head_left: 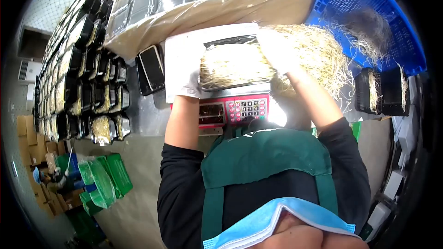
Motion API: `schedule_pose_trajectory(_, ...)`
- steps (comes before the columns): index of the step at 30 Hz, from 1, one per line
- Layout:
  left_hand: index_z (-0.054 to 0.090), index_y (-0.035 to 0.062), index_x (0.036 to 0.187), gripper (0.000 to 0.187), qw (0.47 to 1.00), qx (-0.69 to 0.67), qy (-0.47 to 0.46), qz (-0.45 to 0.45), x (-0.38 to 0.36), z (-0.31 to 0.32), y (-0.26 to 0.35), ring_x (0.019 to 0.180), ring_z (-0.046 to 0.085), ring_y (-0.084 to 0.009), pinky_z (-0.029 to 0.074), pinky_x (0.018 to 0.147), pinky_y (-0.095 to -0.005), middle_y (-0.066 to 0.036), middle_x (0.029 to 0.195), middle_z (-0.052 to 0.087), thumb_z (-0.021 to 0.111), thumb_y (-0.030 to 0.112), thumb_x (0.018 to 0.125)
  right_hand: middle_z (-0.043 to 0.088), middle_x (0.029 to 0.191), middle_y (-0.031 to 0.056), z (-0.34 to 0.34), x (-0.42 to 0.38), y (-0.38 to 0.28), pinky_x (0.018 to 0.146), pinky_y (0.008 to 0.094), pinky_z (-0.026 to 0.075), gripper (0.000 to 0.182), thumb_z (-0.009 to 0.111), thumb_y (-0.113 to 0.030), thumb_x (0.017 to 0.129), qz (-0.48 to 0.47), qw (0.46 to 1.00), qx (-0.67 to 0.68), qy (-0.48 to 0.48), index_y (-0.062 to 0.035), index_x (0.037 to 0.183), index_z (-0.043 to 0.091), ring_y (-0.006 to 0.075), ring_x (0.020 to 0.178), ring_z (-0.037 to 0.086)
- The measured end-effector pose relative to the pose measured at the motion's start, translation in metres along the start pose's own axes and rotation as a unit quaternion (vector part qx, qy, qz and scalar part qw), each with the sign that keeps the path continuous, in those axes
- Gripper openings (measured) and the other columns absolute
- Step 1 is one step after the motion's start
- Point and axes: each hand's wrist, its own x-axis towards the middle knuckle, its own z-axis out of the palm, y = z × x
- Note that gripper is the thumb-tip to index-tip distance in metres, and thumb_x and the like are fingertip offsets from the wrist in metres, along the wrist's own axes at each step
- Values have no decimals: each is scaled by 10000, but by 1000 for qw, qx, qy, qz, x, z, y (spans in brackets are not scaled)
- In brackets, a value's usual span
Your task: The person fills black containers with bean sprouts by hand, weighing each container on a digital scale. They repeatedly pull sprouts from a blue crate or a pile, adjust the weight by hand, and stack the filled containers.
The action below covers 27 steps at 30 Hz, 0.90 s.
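Observation:
A black plastic tray (235,87) filled with pale bean sprouts (237,64) sits on the white platform of a red digital scale (265,106). My left hand (190,76), in a white glove, grips the tray's left edge. On the opposite side my right hand (275,53), also gloved, is at the tray's right edge. Glare washes out much of both gloves, so the fingers show only in part. A large heap of loose sprouts (318,57) lies right beside my right hand.
Stacked sprout-filled trays (69,87) stand at left, near a phone (151,67). Behind the scale is a box (207,16) of nested trays. A blue crate (401,32) and two black trays (392,93) are at right. Another person (57,177) works among boxes at lower left.

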Motion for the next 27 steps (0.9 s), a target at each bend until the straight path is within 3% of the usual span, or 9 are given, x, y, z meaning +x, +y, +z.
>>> schedule_pose_trajectory(3,557,-31,1136,323,993,76,-42,79,14,2,17,954,570,-189,490,836,-321,-115,1064,603,574,73,831,578,1093,216,-52,0,-58,932,449,420,303,418,-242,941,-86,993,-56,-55,-28,1053,601,372,1043,544)
schedule_pose_trajectory(6,552,-47,1155,366,992,72,-36,97,13,4,21,987,573,-257,465,877,-369,-164,1072,610,601,89,818,533,1218,223,5,2,-50,986,419,391,499,462,-321,918,-39,984,-78,158,-21,1317,462,337,1177,491)
schedule_pose_trajectory(8,540,-49,1187,403,845,506,-33,172,5,7,47,1021,564,-337,433,935,-417,-217,1095,597,610,108,822,506,1262,227,5,1,-50,1001,428,377,541,465,-322,916,-24,989,-92,116,-19,1361,407,345,1211,464)
schedule_pose_trajectory(9,526,-44,1222,441,725,582,-15,368,-1,15,53,1047,544,-390,393,984,-440,-250,1115,584,612,119,822,478,1306,230,2,1,-52,1016,436,362,589,469,-322,914,-15,992,-105,74,-16,1405,353,354,1245,437)
schedule_pose_trajectory(12,552,15,1178,380,728,647,-172,149,-13,43,63,1097,526,-380,382,994,-439,-219,1203,564,537,99,808,419,1352,290,10,3,-48,1010,543,334,636,456,-353,915,-43,993,-70,80,4,1419,303,463,1240,402)
schedule_pose_trajectory(14,561,38,1139,350,713,645,-121,246,-14,50,51,1090,522,-380,392,959,-463,-195,1215,562,514,100,797,391,1375,290,13,5,-47,1030,544,310,643,457,-348,919,-30,995,-66,67,-9,1434,274,443,1269,382)
schedule_pose_trajectory(21,611,-5,1048,264,756,599,-83,251,-7,48,43,971,589,-372,454,885,-435,-211,1022,633,515,39,806,479,1297,235,16,7,-49,916,456,434,587,471,-335,915,-33,992,-82,90,-9,1391,366,363,1200,467)
schedule_pose_trajectory(23,613,-21,1094,254,821,449,13,353,3,37,40,943,631,-294,484,852,-375,-172,1037,658,437,88,947,586,1145,248,-6,12,-51,841,449,481,535,422,-366,927,-1,999,-45,13,16,1299,460,362,1070,567)
schedule_pose_trajectory(27,657,-20,1072,407,984,87,143,60,-9,-2,68,947,636,-169,494,831,-297,-101,1001,687,437,315,999,667,862,208,-24,-15,-23,713,446,522,471,424,-462,930,-29,998,44,-35,-45,1107,557,368,792,658)
